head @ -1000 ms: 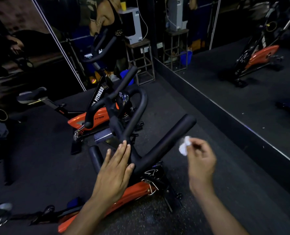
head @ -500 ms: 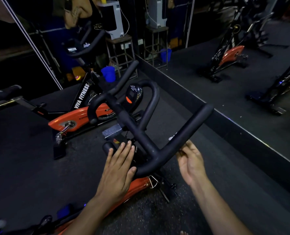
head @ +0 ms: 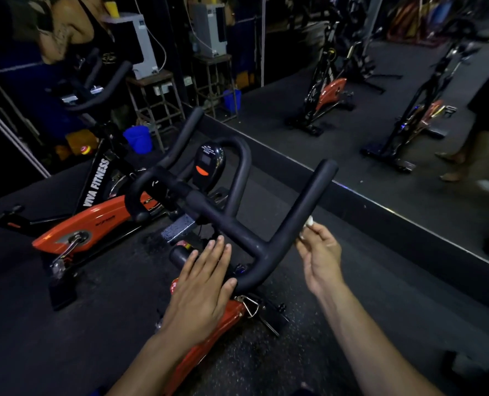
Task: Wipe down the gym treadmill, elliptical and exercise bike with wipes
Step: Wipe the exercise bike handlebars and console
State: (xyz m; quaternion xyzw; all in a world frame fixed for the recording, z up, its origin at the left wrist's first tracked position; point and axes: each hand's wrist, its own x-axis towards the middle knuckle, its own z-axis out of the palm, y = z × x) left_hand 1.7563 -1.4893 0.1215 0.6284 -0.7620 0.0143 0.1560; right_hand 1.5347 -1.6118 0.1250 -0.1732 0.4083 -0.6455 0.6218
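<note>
An orange-and-black exercise bike stands right below me, its black handlebar spreading across the middle of the view around a small black console. My left hand lies flat with straight fingers over the near left part of the handlebar, thumb against the bar. My right hand pinches a small white wipe just to the right of the handlebar's right prong, close to the foam; contact with the bar cannot be made out.
A second orange bike marked VIVA FITNESS stands to the left. A wall mirror runs along the right and reflects more bikes. A blue bucket, metal stools and white machines stand behind. Dark rubber floor lies all around.
The view has tilted up and closer to the handlebar. My right hand has come down from above the right prong to beside it with the wipe. My left hand stays over the bar.
</note>
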